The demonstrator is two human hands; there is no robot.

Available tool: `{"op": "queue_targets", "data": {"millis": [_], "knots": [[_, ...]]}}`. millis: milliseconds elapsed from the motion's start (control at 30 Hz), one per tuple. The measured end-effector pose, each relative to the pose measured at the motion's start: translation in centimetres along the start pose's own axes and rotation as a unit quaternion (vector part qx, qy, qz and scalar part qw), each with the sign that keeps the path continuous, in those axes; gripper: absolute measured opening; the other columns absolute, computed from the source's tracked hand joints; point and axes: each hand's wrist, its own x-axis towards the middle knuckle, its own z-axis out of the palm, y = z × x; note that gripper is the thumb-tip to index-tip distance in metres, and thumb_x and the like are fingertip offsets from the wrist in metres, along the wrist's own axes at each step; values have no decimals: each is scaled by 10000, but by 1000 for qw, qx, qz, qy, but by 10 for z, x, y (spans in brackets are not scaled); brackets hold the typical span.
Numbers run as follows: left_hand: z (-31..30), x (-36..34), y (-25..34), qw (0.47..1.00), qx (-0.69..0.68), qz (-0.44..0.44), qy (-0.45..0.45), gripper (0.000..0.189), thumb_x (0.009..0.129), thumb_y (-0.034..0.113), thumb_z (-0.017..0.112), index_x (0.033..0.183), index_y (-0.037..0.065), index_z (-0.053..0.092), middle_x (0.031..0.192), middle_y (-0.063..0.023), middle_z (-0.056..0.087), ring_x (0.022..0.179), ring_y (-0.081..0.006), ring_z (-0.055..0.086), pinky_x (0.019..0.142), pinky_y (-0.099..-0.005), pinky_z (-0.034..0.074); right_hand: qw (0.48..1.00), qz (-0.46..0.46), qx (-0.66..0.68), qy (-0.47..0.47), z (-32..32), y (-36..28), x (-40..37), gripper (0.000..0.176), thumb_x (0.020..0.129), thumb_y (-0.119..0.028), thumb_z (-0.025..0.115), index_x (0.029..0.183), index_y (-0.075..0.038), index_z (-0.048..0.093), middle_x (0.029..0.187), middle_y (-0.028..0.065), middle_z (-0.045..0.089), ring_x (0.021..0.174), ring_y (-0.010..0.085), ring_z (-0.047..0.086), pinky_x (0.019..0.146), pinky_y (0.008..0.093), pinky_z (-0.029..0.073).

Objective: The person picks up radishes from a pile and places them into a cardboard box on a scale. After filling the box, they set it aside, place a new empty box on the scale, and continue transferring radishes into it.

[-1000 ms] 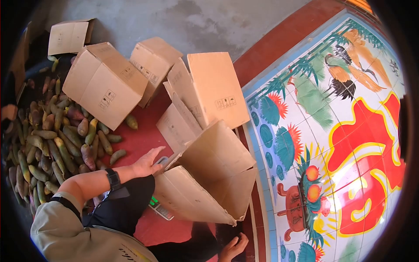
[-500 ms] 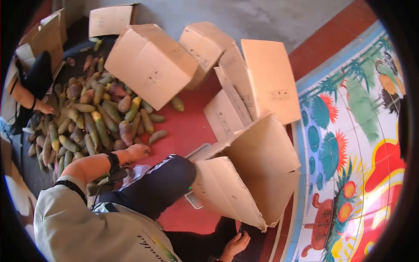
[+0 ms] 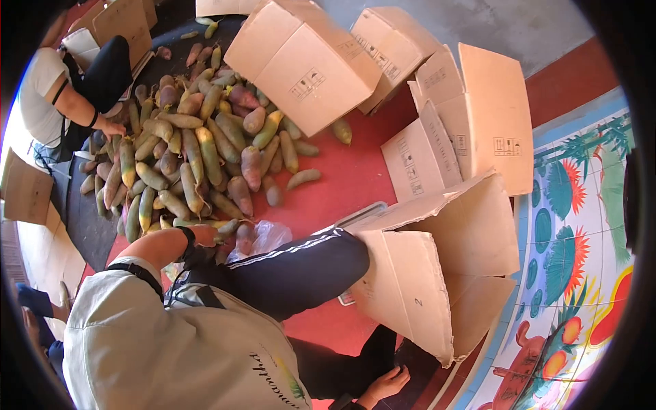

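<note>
A pile of long green and reddish radishes (image 3: 205, 150) lies on the floor. At its near edge my left hand (image 3: 204, 236), with a dark band at the wrist, is closed about a green radish (image 3: 228, 229); its fingers are partly hidden. Just right of this hand, a clear plastic bag (image 3: 270, 236) lies beside my raised knee. Low in the view my right hand (image 3: 388, 384) rests near my foot, holding nothing, its fingers loosely apart. An open cardboard box (image 3: 400, 280) marked "2" stands beyond my knee, tilted toward the right.
Several more cardboard boxes (image 3: 304, 75) stand behind and right of the pile. At the upper left another person's hand (image 3: 113, 128) touches the radishes. A painted tile wall (image 3: 560, 260) bounds the right side. Part of a metal-edged scale (image 3: 362, 213) shows behind the box.
The view has shifted, so the pile and boxes appear farther right and higher. My left hand has moved left and down onto a radish. My right hand stays low near my foot.
</note>
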Motion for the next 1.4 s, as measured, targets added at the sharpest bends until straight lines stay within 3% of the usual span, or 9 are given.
{"op": "queue_targets", "data": {"millis": [133,167,200,300,500,567,1000,1167,1400], "knots": [[6,-1,0,998,-42,-39,-15,503,716,267,569,1157,34,509,1015,-193,603,1000,-310,570,840,-402,452,1000,20,-21,-3,1,11,-12,216,896,-134,446,965,55,525,881,215,530,816,372,522,697,423,434],[25,1,-7,992,-28,-5,122,505,708,259,578,1151,29,501,992,-196,606,966,-308,584,813,-393,467,999,30,-28,-7,2,14,-15,217,896,-134,446,966,55,528,886,216,532,822,370,523,702,421,435],[25,3,-7,992,-30,-5,119,505,708,259,578,1151,29,501,992,-196,606,966,-308,584,813,-393,467,999,29,-31,-9,3,16,-18,217,896,-134,446,966,55,528,886,216,532,822,370,523,702,421,435],[16,3,-5,998,-46,-28,14,626,707,291,609,1240,41,397,1060,-177,590,990,-330,568,832,-413,453,999,32,-37,-7,4,20,-23,222,896,-135,445,962,59,532,894,217,537,830,369,524,713,416,438],[-2,-27,-16,979,-4,-79,-190,690,594,419,709,1122,16,525,1036,-162,602,936,-309,592,798,-388,474,998,26,-49,-13,4,16,-24,228,898,-136,443,951,67,533,890,220,541,828,375,524,718,418,438],[10,-37,-22,997,33,-41,-53,394,560,410,720,731,59,677,781,-84,660,788,-238,635,692,-366,502,998,23,-56,-12,4,14,-23,228,902,-139,440,948,65,531,884,222,540,827,377,522,718,424,436],[-39,-31,-33,968,89,-58,-227,377,608,279,678,913,58,670,892,-88,659,800,-274,628,688,-387,493,998,36,-59,-10,7,16,-20,224,899,-138,446,945,65,529,871,213,532,829,370,516,717,421,432],[-133,-63,-35,982,182,-12,41,494,617,267,713,1083,174,577,935,-49,632,890,-248,609,708,-380,475,998,43,-42,-4,6,18,-24,222,892,-131,453,929,73,532,863,209,526,826,367,513,715,422,430],[-189,-79,-42,872,258,-123,399,524,688,132,618,1192,195,491,1102,-47,534,1129,-241,453,961,-460,320,999,45,-27,12,7,21,-27,219,890,-126,450,928,73,533,855,212,522,815,370,510,710,426,429]]}}
